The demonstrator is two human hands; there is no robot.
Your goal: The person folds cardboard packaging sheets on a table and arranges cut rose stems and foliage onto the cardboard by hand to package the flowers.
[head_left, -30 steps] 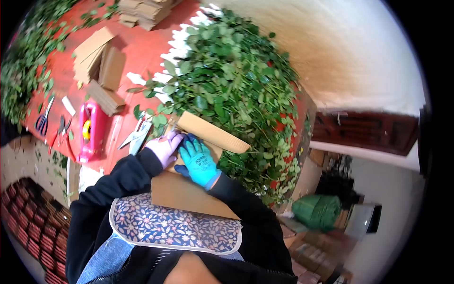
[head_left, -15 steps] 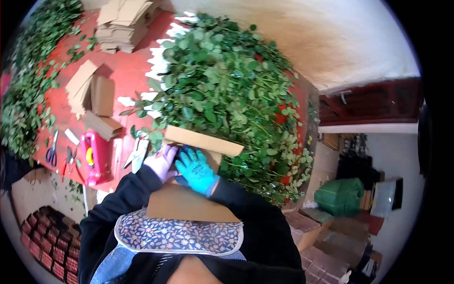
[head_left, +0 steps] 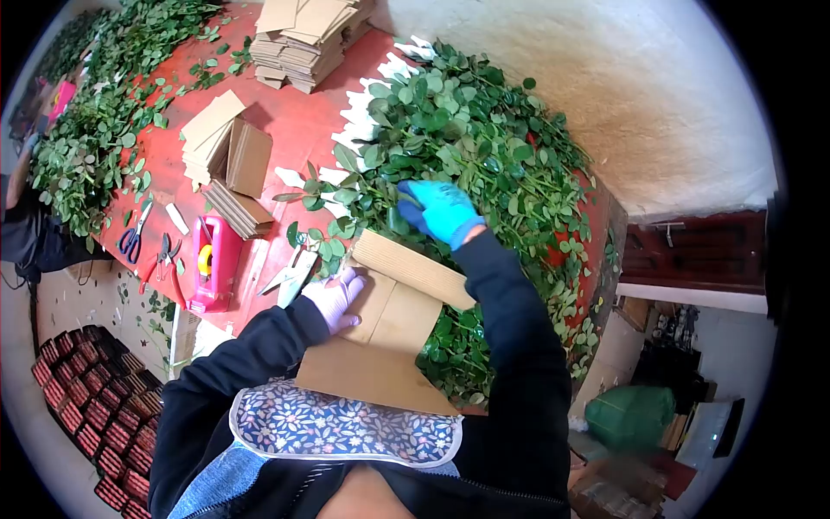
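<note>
My left hand [head_left: 335,300], in a light purple glove, rests on the left edge of an unfolded cardboard piece [head_left: 389,313], fingers apart. The cardboard lies at the table's front edge with its far and near flaps raised. Over the pile of leafy stems [head_left: 467,147] is my right hand [head_left: 441,210], in a blue glove with dark fingertips; its fingers point left among the leaves, and whether they grip a stem cannot be made out. White-wrapped ends [head_left: 356,130] line the left side of the pile.
A pink tape dispenser [head_left: 213,264], scissors [head_left: 134,238], red-handled pliers [head_left: 164,264] and silver shears [head_left: 294,277] lie to the left. Cardboard stacks [head_left: 303,43] stand farther back. A co-worker's arm [head_left: 22,173] shows at the far left, beside more stems.
My right hand has left the cardboard and moved up and right onto the leafy stems. My left hand stays at the cardboard's left side. The camera view has shifted.
</note>
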